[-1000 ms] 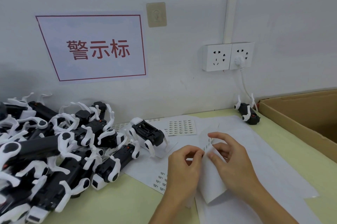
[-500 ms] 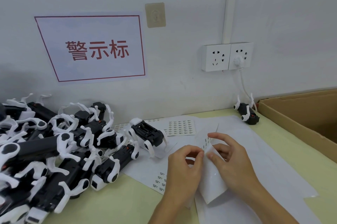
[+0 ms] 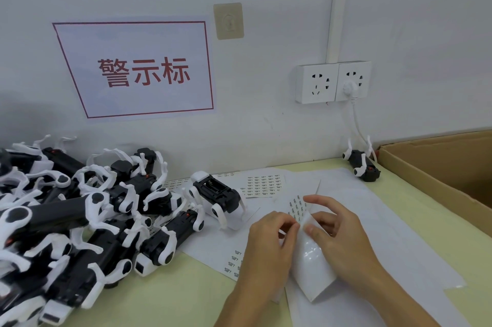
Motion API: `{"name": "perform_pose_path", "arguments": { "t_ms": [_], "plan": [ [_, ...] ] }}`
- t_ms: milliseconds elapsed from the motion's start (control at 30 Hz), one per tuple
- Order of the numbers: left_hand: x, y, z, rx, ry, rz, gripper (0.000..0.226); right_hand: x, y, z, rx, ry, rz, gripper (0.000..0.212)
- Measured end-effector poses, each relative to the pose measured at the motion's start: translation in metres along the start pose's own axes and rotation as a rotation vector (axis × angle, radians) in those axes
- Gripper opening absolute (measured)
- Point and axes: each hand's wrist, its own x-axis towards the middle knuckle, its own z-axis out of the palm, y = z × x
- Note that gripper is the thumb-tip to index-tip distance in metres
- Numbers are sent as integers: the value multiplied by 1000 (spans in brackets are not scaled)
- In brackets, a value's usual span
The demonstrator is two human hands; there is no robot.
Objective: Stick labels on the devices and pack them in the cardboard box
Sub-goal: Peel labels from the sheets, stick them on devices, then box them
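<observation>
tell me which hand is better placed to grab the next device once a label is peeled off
Left, probably. The left hand is nearer the closest device and the pile. The right hand grips the folded label sheet, farther from them.

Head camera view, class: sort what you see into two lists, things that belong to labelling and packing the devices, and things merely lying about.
Belonging to the job:
label sheet, gripped by left hand and right hand
pile of devices
single device near the box
cardboard box
spare label sheet

Just there:
wall sign
wall sockets
white plug
</observation>
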Motion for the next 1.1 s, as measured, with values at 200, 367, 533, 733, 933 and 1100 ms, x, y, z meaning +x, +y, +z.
{"name": "perform_pose_path", "arguments": {
  "t_ms": [200, 367, 533, 733, 933, 1100],
  "plan": [
    [2, 3, 0, -251, 257, -315, 19, 4, -1, -12, 177, 15, 299, 42],
    [7, -3, -10, -594, 417, -593, 16, 14, 6, -47, 150, 228, 422, 40],
    [4, -3, -7, -585, 336, -538, 23, 15, 9, -84, -35, 350, 418, 36],
    [3, -2, -2, -538, 245, -464, 30, 11, 17, -115, -362, 305, 484, 42],
    [5, -4, -1, -463, 206, -437, 29, 9, 11, -117, -541, 97, 486, 30],
    [3, -3, -1, -405, 182, -420, 26, 9, 10, -100, -770, 171, 464, 55]
  ]
}}
